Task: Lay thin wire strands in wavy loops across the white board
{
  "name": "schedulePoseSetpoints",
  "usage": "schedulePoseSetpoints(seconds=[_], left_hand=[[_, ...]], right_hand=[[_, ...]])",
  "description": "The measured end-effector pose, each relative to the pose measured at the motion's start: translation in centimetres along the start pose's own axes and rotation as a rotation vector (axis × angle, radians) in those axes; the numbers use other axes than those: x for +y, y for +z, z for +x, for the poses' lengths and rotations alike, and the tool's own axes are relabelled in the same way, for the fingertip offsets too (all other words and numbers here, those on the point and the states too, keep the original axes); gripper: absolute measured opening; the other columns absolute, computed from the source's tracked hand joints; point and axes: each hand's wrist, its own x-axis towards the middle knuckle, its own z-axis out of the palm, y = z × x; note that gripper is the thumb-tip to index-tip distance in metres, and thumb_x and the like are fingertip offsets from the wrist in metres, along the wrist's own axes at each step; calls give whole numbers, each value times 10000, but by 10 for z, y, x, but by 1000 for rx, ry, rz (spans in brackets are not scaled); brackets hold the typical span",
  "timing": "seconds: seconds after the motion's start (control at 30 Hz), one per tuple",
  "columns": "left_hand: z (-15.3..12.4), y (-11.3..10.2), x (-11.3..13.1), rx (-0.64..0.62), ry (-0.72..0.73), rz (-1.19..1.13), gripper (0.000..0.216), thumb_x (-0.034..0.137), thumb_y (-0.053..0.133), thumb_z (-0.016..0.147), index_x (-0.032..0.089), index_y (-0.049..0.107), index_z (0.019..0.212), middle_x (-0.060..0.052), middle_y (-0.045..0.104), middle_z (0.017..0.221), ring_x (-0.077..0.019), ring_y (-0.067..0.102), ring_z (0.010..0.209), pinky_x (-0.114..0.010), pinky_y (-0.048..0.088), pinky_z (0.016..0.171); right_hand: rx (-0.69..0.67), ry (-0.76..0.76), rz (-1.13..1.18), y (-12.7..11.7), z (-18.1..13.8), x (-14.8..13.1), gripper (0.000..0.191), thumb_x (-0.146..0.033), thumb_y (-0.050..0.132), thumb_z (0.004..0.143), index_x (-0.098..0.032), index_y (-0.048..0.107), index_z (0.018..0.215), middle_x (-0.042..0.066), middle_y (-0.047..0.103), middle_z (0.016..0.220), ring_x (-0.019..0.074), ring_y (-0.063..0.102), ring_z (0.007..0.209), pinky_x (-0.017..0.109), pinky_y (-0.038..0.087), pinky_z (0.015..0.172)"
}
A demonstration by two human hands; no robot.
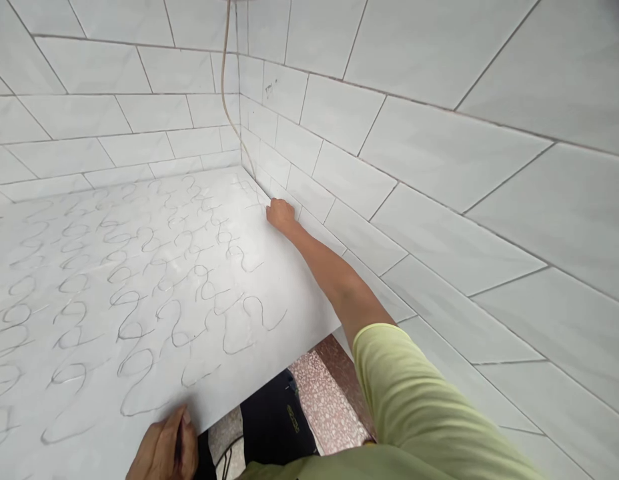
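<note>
A wide white surface (269, 253), covered in thin grey looping lines, fills the corner between two tiled walls. My right hand (281, 213) reaches to its far right side, close against the right wall. The fingers there are curled closed; whatever is in them, if anything, is hidden. Down at the front edge, my left hand (164, 447) has its fingers bent and pressed together. A dark gap shows between them, and I cannot make out whether something is held. Near my right hand the lines are fainter and straighter.
A thin beige cable (224, 80) hangs down the corner to the surface. White tiled wall (439, 180) rises close along my right arm. Below the front edge are dark trousers (279, 420) and a speckled pinkish floor (329, 400).
</note>
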Motion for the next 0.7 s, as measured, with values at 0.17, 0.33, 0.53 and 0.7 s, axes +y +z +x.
schedulePoseSetpoints(seconds=[0.17,0.33,0.53,0.7], left_hand=[[2,-1,7,-8,-178,-102,315,18,714,864,181,653,1126,-30,760,898,-201,679,735,-354,530,771],[3,2,8,-11,-203,-109,287,49,694,884,187,646,1131,-35,746,885,-220,680,759,-361,529,781],[3,1,9,-1,-225,-132,256,76,647,914,182,626,1146,-50,724,892,-233,680,812,-361,533,826],[0,2,9,7,-256,-149,244,105,640,922,152,613,1161,-70,717,913,-241,678,839,-361,537,841]], right_hand=[[-63,-258,55,4,-65,-12,313,-235,366,1068,-148,643,1186,139,701,1216,229,647,1087,297,475,863],[-208,-415,51,13,-115,-37,215,-341,540,1007,-186,685,1040,91,715,1134,200,658,945,264,464,711],[-243,-445,-71,21,-136,-56,192,-168,515,972,-132,691,1040,157,689,1169,252,655,989,315,473,761],[-218,-468,-131,24,-152,-55,264,-133,450,1001,-100,673,1138,181,672,1209,272,629,1102,339,469,883]])
